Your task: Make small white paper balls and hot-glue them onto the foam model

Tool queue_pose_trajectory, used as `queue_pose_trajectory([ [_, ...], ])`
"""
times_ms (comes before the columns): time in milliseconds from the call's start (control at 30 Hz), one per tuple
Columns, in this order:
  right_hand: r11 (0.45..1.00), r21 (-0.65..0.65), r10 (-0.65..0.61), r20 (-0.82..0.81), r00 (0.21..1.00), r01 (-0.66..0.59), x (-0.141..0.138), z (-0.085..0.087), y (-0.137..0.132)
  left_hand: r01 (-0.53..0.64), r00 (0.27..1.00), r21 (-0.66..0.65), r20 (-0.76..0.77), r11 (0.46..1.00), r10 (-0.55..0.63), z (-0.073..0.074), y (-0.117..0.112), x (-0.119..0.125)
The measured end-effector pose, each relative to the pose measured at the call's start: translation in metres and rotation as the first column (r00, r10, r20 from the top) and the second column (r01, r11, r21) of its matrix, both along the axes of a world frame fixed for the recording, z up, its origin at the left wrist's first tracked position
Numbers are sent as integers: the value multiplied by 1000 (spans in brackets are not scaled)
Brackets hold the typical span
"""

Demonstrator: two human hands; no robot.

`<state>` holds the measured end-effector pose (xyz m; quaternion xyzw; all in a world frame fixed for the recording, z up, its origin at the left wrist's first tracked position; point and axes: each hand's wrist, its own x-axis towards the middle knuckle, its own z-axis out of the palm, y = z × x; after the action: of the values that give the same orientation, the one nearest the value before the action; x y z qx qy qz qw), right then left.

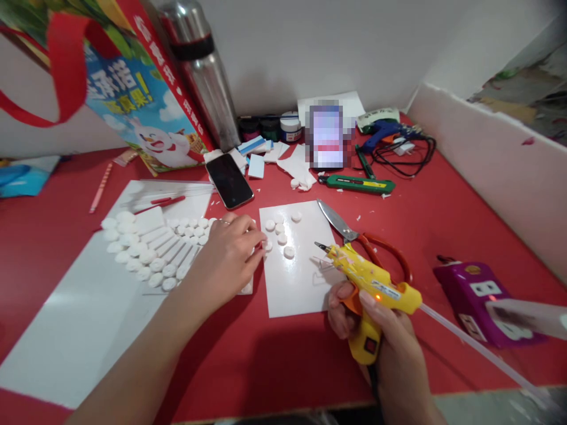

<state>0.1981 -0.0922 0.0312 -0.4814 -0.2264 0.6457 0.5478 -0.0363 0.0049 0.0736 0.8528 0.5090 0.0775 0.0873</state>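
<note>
My right hand grips a yellow glue gun, nozzle pointing left over a white card that carries a few small white foam discs. A clear glue stick sticks out behind the gun. My left hand rests with curled fingers at the card's left edge, fingertips pinched at a small white disc. Left of it lies a white foam model of strips and discs on a big white sheet.
Red-handled scissors lie beside the gun. A purple power strip sits at right. Behind are a black phone, a green utility knife, a blue glue gun with cables, paint jars, a steel flask, and a printed bag.
</note>
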Motion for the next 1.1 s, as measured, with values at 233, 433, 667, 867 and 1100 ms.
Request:
queue_pose_trajectory([
  [233,1000,-9,2,-2,1000,-2,0,0,-1,6,999,39,-44,999,-4,-10,7,7],
  [433,1000,-11,-13,-20,1000,12,0,-2,-1,-43,999,-55,5,998,43,5,-4,-26],
  [667,1000,-11,-6,-9,1000,6,-1,1,-2,-29,998,-106,45,994,34,3,-5,-29],
  [867,1000,-6,-16,-4,1000,16,-1,0,-1,-45,990,-118,125,992,60,3,-5,-25],
  [1100,1000,-4,-15,-32,999,15,-1,2,-1,2,997,-137,83,991,9,2,-4,-25],
])
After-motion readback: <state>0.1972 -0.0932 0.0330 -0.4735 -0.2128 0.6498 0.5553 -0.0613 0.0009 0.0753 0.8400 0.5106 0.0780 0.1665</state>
